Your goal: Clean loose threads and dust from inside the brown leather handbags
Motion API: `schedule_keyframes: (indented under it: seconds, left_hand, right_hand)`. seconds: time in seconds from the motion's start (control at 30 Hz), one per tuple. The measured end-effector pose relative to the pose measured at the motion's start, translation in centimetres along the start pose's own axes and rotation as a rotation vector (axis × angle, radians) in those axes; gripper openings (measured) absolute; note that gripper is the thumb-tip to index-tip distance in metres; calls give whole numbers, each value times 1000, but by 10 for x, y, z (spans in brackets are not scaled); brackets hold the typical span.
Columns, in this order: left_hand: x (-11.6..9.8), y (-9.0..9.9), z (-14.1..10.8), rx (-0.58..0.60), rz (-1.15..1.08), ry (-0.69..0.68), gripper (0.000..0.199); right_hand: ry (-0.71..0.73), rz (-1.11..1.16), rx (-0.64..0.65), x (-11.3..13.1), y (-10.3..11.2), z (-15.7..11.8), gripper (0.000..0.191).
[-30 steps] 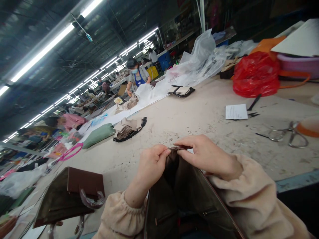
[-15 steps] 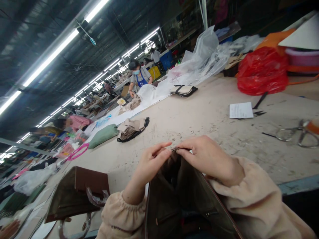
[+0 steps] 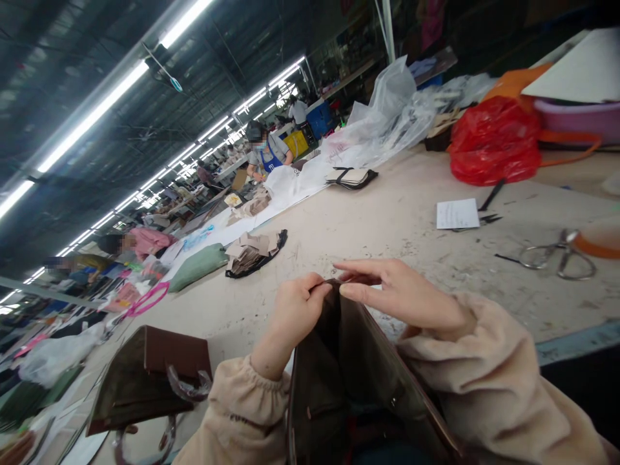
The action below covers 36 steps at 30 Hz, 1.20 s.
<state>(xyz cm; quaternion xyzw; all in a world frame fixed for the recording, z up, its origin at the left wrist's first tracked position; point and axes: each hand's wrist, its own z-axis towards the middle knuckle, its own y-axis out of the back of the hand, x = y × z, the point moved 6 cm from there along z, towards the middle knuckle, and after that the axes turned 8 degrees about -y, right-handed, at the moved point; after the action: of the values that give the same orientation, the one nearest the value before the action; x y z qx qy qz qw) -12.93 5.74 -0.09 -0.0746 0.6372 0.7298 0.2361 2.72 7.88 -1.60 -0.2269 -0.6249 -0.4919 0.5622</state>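
A dark brown handbag (image 3: 368, 361) stands open-topped before me, its dark lining showing and its lower part out of frame. My left hand (image 3: 303, 307) pinches the far end of its rim between thumb and bent fingers. On the other side of that same end is my right hand (image 3: 394, 294). Its index finger is stretched out and lifted, while the thumb and the fingers behind lie against the rim, closed on it. To the left, a second brown handbag (image 3: 177, 352) lies tipped over, its handles wrapped in clear plastic.
On the worktable (image 3: 290, 226) lie a bundle of beige pieces (image 3: 249, 252), a green pouch (image 3: 201, 266), a white note (image 3: 458, 214) and scissors (image 3: 557, 255). A red plastic bag (image 3: 494, 142) sits at the back right. A co-worker in a blue apron (image 3: 271, 158) stands farther along.
My right index finger has lifted from the handbag's rim and straightened. My left fingers have curled closer round the edge. The whole view has shifted slightly.
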Motion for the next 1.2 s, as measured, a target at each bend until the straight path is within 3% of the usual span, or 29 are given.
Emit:
schedule_keyframes:
  seconds: [0.13, 0.33, 0.43, 0.5, 0.6, 0.73, 0.8, 0.93, 1.07, 1.2]
  left_hand:
    - [11, 4, 3, -71, 162, 65, 25]
    - [33, 19, -6, -133, 259, 196, 26]
    - [37, 29, -19, -158, 249, 233, 25]
    - [36, 37, -31, -176, 231, 241, 24]
    - [33, 49, -54, -206, 190, 231, 23]
    - [29, 67, -92, -236, 99, 184, 23]
    - [27, 74, -110, -256, 40, 157, 26]
    - [22, 78, -139, -311, -111, 125, 30]
    - [19, 69, -158, -320, -298, 118, 30]
    - [16, 52, -175, -259, -469, 112, 23]
  right_hand:
    - [-58, 78, 31, -13, 10, -21, 62]
    - [-129, 106, 228, -39, 0, -98, 70]
    - [-138, 29, 188, -47, -9, -128, 74]
    - [-114, -82, 106, -46, -12, -137, 56]
    - [-36, -244, -11, -36, -7, -140, 29]
    - [14, -380, -114, -16, 27, -132, 33]
    - [37, -486, -251, -1, 54, -123, 36]
    - [112, -634, -371, 36, 86, -103, 39]
    - [93, -605, -372, 67, 91, -96, 38]
    - [54, -499, -303, 81, 82, -106, 32]
